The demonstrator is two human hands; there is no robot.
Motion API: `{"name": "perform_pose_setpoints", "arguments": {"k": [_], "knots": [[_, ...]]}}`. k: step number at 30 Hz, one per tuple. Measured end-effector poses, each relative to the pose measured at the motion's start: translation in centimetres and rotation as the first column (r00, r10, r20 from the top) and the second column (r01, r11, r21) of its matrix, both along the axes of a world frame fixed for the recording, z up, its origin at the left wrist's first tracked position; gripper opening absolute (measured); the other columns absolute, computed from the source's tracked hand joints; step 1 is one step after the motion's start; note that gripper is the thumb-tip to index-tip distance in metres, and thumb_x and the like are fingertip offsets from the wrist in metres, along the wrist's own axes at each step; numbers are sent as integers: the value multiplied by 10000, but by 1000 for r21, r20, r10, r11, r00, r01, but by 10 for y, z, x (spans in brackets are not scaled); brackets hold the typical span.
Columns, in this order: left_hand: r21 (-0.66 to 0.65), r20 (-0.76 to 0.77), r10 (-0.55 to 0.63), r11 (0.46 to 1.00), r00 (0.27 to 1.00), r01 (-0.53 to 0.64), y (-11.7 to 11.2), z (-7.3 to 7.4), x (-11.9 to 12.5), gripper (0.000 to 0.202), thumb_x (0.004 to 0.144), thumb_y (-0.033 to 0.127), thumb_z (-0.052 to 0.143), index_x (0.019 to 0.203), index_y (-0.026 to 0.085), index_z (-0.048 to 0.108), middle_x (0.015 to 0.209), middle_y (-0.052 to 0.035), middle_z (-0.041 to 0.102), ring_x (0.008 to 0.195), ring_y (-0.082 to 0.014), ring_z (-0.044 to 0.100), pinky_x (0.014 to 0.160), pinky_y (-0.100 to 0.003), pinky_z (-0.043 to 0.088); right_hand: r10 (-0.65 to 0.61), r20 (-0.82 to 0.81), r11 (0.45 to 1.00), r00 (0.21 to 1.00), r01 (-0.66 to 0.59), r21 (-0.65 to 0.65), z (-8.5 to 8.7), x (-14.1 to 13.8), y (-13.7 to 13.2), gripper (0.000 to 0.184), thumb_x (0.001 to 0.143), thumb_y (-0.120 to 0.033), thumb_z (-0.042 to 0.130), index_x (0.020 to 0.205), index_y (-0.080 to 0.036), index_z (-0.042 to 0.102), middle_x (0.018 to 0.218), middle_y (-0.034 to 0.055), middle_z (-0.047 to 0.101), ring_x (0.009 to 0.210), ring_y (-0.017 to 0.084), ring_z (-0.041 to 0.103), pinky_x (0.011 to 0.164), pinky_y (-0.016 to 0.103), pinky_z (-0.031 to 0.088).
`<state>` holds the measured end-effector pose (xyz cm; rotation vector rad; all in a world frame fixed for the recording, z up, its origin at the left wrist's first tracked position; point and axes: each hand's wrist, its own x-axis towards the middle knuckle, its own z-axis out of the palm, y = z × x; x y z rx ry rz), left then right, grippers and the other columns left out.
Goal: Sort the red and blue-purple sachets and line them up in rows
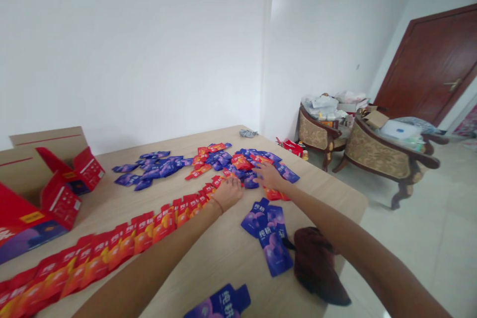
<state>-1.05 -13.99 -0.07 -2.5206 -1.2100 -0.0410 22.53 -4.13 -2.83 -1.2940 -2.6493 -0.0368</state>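
Both my arms reach across a wooden table [335, 194] to a mixed pile of red and purple sachets [238, 161]. My left hand [228, 192] is curled closed at the far end of a long overlapping row of red-orange sachets [112, 246]; what it grips is hidden. My right hand [269, 175] lies open with fingers spread on the pile's near edge, touching red and purple sachets. A small stack of purple sachets [269, 236] lies between my forearms. Another purple sachet [221, 303] sits at the table's near edge.
A separate heap of purple sachets [151, 168] lies further left. Open red cartons [61, 191] and a brown cardboard box [48, 141] stand at the left. A dark brown cloth [316, 266] hangs over the near right edge. Two cluttered armchairs [376, 151] and a red door [436, 69] are at the right.
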Motion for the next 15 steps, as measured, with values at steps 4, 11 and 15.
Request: {"name": "perform_pose_setpoints", "arguments": {"k": [4, 11, 15], "knots": [[-51, 7, 128, 991, 992, -127, 0, -2, -23, 297, 978, 39, 443, 1135, 45, 696, 1052, -240, 730, 979, -328, 718, 757, -430, 577, 103, 101, 992, 990, -94, -90, -3, -37, 14, 747, 950, -553, 614, 1611, -322, 352, 1651, 98, 385, 1507, 386, 327, 1195, 602, 286], [-99, 40, 205, 975, 978, -200, -1, -6, -23, 213, 1020, 167, 533, 1145, 144, 704, 1125, -153, 720, 1089, -310, 677, 824, -401, 572, 137, 239, 989, 961, -145, 16, -3, -64, 46, 635, 996, -372, 570, 1594, -385, 359, 1641, 26, 415, 1535, 326, 281, 1214, 591, 267], [-114, 44, 216, 971, 975, -210, -3, -4, -19, 234, 1022, 176, 531, 1172, 139, 707, 1176, -165, 701, 1133, -323, 644, 874, -441, 562, 6, 195, 996, 981, -22, 82, -4, -98, 58, 575, 1020, -390, 515, 1580, -377, 387, 1655, 56, 387, 1545, 327, 254, 1207, 638, 225]]}}
